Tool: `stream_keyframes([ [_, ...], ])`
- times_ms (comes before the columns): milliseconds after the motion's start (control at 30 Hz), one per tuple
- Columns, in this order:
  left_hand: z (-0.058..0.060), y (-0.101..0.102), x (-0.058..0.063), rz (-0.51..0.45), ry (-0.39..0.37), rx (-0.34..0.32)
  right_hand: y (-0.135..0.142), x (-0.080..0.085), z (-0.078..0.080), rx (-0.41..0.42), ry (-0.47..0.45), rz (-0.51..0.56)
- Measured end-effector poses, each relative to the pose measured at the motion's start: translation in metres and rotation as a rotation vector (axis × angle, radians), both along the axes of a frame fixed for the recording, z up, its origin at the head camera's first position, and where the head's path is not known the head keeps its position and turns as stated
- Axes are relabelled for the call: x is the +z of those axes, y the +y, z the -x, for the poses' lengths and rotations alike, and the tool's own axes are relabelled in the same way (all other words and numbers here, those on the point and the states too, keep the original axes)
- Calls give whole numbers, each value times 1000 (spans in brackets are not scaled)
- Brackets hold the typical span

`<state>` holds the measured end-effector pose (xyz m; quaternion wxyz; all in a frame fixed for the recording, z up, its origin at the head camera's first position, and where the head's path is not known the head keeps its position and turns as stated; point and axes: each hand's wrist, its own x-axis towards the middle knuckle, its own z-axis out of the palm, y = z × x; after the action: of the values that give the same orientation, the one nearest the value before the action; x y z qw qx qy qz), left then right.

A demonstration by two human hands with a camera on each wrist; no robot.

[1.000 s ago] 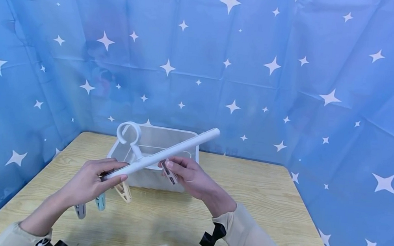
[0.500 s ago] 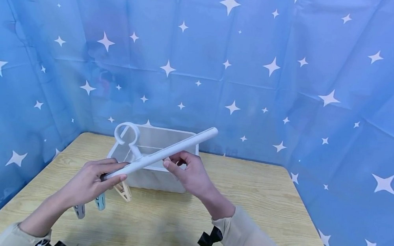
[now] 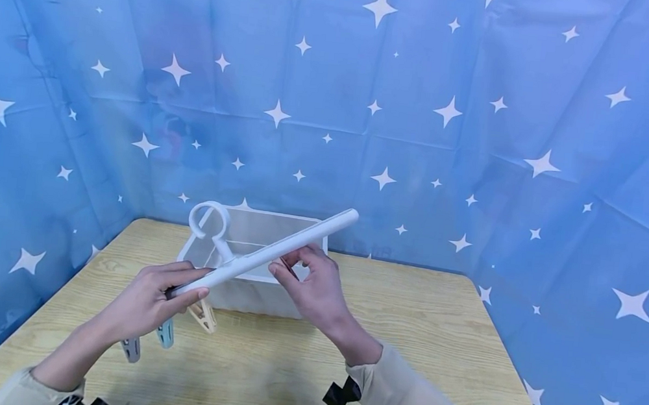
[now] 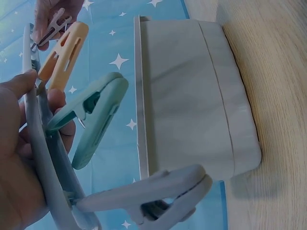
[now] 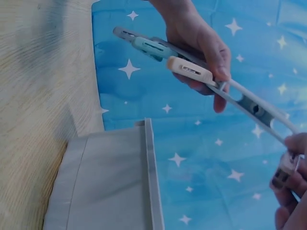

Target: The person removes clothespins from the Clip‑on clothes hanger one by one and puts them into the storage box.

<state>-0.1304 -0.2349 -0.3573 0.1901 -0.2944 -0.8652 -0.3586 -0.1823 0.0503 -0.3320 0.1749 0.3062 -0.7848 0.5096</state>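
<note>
Left hand [image 3: 147,295] gripping smooth, tubular white hanger [image 3: 281,248], right hand [image 3: 318,290] pinching slotted plastic clip [image 5: 287,167]

We angle both forearms [image 3: 408,393] inward. Our left hand [image 3: 151,297] grips, fingers [image 4: 56,99] curled. Our right hand [image 3: 317,292] pinches between thumb [image 3: 286,277] and fingers.

Left of the centre, the left hand [image 3: 155,300] grips a white plastic hanger bar [image 3: 273,251] with a ring-shaped hook [image 3: 225,222]; grey, light-blue and beige plastic clips [image 3: 206,316] show below. At the centre, the right hand [image 3: 318,292] is beside the bar, before a whitish plastic basket [image 3: 253,299].
</note>
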Motion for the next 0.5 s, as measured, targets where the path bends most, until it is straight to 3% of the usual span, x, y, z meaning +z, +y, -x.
stream_keyframes([
  [133,0,0,0,-12,-6,5,0,1,0,-19,31,-9],
  [367,0,-1,-2,-21,22,42,3,3,1,-15,-110,-26],
  [500,0,-1,-2,-27,34,37,4,2,2,-5,-145,-27],
])
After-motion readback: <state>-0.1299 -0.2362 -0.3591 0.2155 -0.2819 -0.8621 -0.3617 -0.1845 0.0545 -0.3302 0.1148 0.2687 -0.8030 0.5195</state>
